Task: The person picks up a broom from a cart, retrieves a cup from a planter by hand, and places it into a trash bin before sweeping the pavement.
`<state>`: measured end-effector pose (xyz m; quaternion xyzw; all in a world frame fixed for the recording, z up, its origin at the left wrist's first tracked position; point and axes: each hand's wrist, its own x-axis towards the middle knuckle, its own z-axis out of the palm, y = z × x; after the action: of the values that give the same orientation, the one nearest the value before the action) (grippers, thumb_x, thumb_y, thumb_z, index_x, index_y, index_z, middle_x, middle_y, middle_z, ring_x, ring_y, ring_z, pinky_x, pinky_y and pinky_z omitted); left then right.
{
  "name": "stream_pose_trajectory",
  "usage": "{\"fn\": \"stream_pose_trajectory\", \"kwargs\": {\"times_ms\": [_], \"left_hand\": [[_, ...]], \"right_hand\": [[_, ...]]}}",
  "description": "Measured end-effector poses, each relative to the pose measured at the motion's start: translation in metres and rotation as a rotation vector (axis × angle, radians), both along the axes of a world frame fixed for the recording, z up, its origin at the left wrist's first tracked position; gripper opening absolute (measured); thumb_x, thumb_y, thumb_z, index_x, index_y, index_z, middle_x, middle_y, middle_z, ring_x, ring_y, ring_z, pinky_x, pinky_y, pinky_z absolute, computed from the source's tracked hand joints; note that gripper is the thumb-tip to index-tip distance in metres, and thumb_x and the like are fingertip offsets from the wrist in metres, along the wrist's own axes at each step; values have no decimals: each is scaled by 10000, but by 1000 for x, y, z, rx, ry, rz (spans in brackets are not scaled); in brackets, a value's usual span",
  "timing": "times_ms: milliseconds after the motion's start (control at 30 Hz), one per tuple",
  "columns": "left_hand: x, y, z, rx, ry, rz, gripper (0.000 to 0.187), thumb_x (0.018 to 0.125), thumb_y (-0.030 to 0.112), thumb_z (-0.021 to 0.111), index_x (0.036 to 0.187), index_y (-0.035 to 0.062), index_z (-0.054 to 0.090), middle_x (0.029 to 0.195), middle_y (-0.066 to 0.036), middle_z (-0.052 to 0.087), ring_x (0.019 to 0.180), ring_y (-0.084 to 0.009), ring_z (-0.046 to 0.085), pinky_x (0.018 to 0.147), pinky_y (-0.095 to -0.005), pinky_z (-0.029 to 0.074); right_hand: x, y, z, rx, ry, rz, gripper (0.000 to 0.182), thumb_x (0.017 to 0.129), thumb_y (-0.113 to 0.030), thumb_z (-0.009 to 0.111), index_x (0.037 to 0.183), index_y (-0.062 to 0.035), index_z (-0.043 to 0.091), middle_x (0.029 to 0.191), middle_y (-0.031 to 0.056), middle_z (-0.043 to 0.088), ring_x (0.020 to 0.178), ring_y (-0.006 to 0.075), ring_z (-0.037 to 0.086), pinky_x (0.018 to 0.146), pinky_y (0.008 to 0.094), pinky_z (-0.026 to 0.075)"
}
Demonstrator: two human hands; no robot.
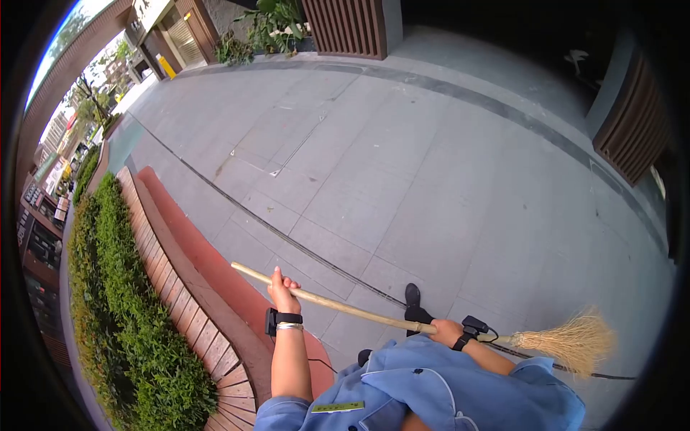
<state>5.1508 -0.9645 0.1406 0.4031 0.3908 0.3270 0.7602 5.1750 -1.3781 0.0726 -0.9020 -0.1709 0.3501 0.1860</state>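
Observation:
A straw broom [345, 307] with a long pale wooden handle lies across the front of my body. My left hand [282, 289] is closed around the handle near its upper end, thumb pointing up along it. Lower down, my right hand [447, 332] grips the same handle, closer to the bristles. The bristle head [571, 340] fans out at the right, above the paving. Black devices are strapped to both wrists, and the left one also wears a light band.
Grey paving [402, 179] with a dark drain line [287, 237] stretches ahead. A curved wooden bench [172, 287] with a red base [194, 237] and a hedge [133, 302] run along the left. Slatted brown panels [345, 29] and plants [277, 25] stand at the far side.

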Motion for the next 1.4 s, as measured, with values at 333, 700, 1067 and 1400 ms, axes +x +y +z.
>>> {"fn": "stream_pose_trajectory", "kwargs": {"times_ms": [333, 700, 1067, 1400], "left_hand": [[154, 79, 12, 23, 93, 277, 309, 846, 302, 543, 658, 150, 351, 489, 34, 328, 388, -100, 363, 405, -263, 361], [374, 250, -16, -100, 35, 350, 318, 848, 304, 536, 652, 148, 341, 490, 35, 323, 403, -102, 358, 417, -273, 358], [587, 429, 54, 13, -102, 238, 293, 842, 302, 556, 660, 171, 367, 491, 53, 331, 412, -92, 377, 450, -266, 363], [739, 539, 151, 259, -206, 452, 261, 871, 264, 525, 717, 151, 348, 473, 41, 305, 390, -83, 342, 469, -262, 396]], "right_hand": [[260, 96, -13, 77, 82, 234, 171, 697, -216, 596, 844, -129, 588, 785, 110, 627, 792, 326, 606, 676, 457, 452], [506, 274, -6, -1, -37, 322, 179, 733, -261, 570, 844, -127, 608, 813, 126, 634, 800, 339, 607, 678, 463, 460], [698, 469, 34, -6, -43, 314, 255, 718, -363, 612, 831, -135, 604, 806, 108, 639, 794, 318, 611, 664, 428, 471], [936, 667, 23, 101, 56, 580, 205, 717, -319, 583, 830, -153, 620, 799, 114, 639, 794, 326, 608, 667, 427, 473]]}}
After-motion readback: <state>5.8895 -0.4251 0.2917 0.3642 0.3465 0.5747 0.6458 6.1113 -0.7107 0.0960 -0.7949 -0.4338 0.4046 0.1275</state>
